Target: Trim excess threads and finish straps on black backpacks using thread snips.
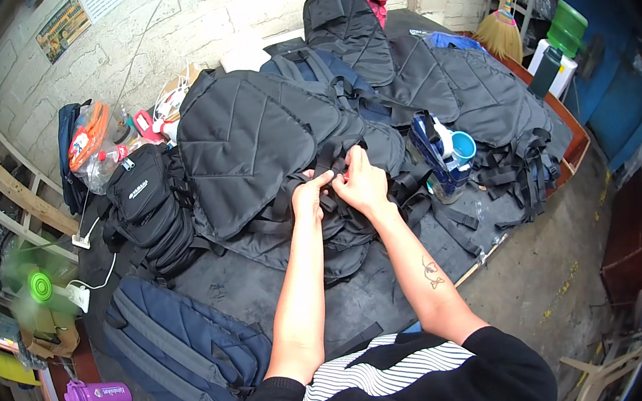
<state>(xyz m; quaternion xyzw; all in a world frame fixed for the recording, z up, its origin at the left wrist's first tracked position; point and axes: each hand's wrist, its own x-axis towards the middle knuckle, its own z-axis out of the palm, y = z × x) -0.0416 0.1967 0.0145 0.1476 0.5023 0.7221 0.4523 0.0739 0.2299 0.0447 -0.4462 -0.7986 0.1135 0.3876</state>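
Observation:
Both hands meet at the middle of the table over a stack of black backpacks [251, 129]. My left hand [310, 195] is closed, thumb and fingers pinching a black strap [327, 159]. Just right of it, my right hand [364, 183] is closed on the same dark webbing, its fingers curled near the top of a loop. The fingertips nearly touch. Whether a buckle sits between them is hard to make out, black against black. The padded back panel of the top backpack lies to the left of my hands.
A navy backpack [188, 347] lies front left beside a purple bottle [99, 394]. A small black bag [140, 188] stands left of the stack. Right of my hands are a clear-and-blue pouch [442, 160] with a blue tape roll [462, 146] and loose straps [526, 179]. A green fan [40, 286] spins at left.

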